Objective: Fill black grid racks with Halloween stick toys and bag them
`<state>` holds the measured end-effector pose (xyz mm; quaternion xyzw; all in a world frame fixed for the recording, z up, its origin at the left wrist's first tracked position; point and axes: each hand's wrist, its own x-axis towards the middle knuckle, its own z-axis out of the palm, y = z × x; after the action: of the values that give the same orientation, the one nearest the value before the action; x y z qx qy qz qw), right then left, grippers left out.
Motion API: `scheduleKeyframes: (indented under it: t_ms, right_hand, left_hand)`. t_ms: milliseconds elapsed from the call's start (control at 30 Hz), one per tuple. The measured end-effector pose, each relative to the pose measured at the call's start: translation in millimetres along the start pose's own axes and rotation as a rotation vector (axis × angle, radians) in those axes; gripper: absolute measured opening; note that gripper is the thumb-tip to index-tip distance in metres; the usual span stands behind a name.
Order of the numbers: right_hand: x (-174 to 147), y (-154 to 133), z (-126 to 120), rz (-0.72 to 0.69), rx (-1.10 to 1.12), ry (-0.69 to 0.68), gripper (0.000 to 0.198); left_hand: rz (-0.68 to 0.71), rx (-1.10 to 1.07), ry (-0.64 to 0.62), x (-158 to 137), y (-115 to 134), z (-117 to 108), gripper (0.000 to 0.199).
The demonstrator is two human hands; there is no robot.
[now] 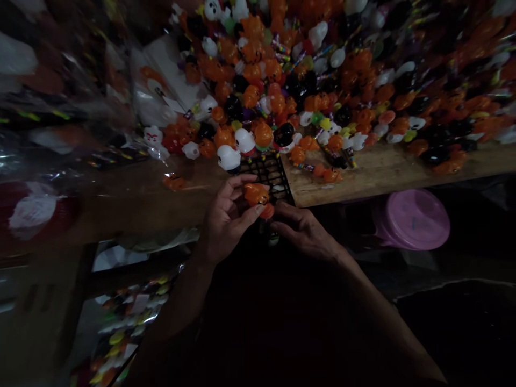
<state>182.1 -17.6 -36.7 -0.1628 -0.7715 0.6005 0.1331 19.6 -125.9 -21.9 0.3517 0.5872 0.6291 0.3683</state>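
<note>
My left hand (228,220) is closed on a small orange pumpkin-head toy (256,194), thumb in front and fingers behind it. A dark printed face shows on the toy, and a ribbed reddish-orange part (266,211) sits at its lower end. Close by, my right hand (304,228) has its thumb and fingers bent together near that lower end; what they pinch is hidden in shadow. Just beyond the hands is a black grid rack (274,174) with upright toys at its far end, among them a white one (244,141) and an orange one (263,134).
A big heap of orange, black and white toys (278,97) covers the back of the wooden table (334,185). Clear plastic bags (133,107) lie at left. A pink round-topped container (417,220) stands below the edge at right. Bagged colourful toys (129,317) are low at left.
</note>
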Motion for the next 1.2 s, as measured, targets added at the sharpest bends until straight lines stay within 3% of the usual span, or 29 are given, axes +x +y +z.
scheduleKeyframes:
  t_ms: [167, 233, 433, 533, 667, 900, 1200]
  right_hand:
    - [8, -1, -1, 0.001, 0.111, 0.000, 0.023]
    - [13, -3, -4, 0.000, 0.128, 0.038, 0.022]
    - [50, 20, -14, -0.049, -0.004, 0.427, 0.019]
    - [77, 41, -4, -0.077, -0.034, 0.483, 0.022]
    - [99, 52, 11, -0.090, -0.036, 0.513, 0.024]
    - [98, 52, 9, 0.001, -0.203, 0.542, 0.025]
    - [94, 54, 11, -0.039, -0.320, 0.519, 0.018]
  left_hand:
    - [-0.002, 0.008, -0.071, 2, 8, -3, 0.056]
    - [0.060, 0.084, -0.057, 0, 20, -5, 0.056]
    - [0.404, 0.592, 0.347, 20, 63, -25, 0.032]
    - [0.536, 0.802, 0.255, 49, 51, -35, 0.034]
    - [0.530, 0.801, 0.097, 74, 17, -38, 0.038]
    - [0.444, 0.786, 0.050, 75, 1, -37, 0.047]
    - [0.450, 0.730, 0.041, 73, -1, -38, 0.048]
